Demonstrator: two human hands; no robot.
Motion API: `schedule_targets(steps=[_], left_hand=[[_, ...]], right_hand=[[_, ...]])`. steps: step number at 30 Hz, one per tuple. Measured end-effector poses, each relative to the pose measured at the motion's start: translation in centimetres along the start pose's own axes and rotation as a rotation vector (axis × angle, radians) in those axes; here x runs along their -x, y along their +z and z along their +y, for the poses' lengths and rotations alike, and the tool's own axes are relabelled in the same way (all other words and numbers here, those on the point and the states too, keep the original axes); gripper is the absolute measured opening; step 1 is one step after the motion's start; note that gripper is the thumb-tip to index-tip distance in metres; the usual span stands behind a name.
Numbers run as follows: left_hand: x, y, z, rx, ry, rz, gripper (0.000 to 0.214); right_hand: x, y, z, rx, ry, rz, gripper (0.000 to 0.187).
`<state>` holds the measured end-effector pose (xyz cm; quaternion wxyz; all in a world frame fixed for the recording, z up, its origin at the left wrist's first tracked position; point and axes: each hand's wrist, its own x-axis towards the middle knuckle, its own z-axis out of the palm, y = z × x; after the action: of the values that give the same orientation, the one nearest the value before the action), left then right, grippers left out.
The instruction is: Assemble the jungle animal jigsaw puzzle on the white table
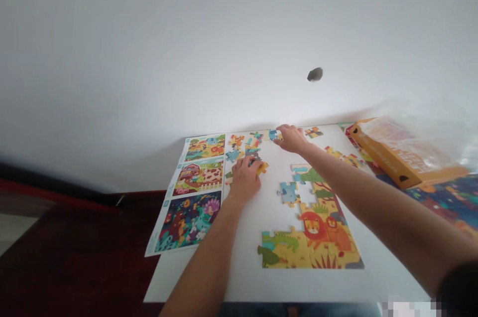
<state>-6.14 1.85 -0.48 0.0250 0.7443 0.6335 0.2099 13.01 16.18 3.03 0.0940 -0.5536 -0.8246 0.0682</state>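
Observation:
My left hand (245,177) rests low over the white table, fingers curled on a yellow jigsaw piece (263,167) that sticks out by the thumb. Farther back, my right hand (293,138) pinches a blue jigsaw piece (273,134) near the wall. Loose pieces, among them a blue one (234,155) and an orange one (236,140), lie beyond my left hand. A partly joined jigsaw (313,249) with lions and a crocodile lies nearer me, below my right forearm. A blue elephant piece (288,192) sits at its left side, beside a gap.
A picture sheet (175,185) with three printed scenes lies along the table's left side. To the right, an orange puzzle box (388,157) with clear plastic stands on a dark printed sheet (444,202). More loose pieces (313,132) lie near the white wall (239,43).

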Motion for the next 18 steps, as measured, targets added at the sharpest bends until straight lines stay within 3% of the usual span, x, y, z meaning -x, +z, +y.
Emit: schedule_targets(steps=[5,12,18], left_hand=[[0.2,-0.1,0.1,0.000,-0.024,-0.007,0.046],[0.1,0.0,0.2,-0.039,-0.020,0.027,0.049],[0.0,-0.1,0.1,-0.089,-0.101,0.020,0.049]], right_hand=[[-4.0,1.0,-1.6,0.032,0.051,-0.123,0.057],[-5.9,0.7,-2.2,0.015,0.179,-0.266,0.049],[-6.7,0.5,-2.1,-0.075,0.326,-0.280,0.062]])
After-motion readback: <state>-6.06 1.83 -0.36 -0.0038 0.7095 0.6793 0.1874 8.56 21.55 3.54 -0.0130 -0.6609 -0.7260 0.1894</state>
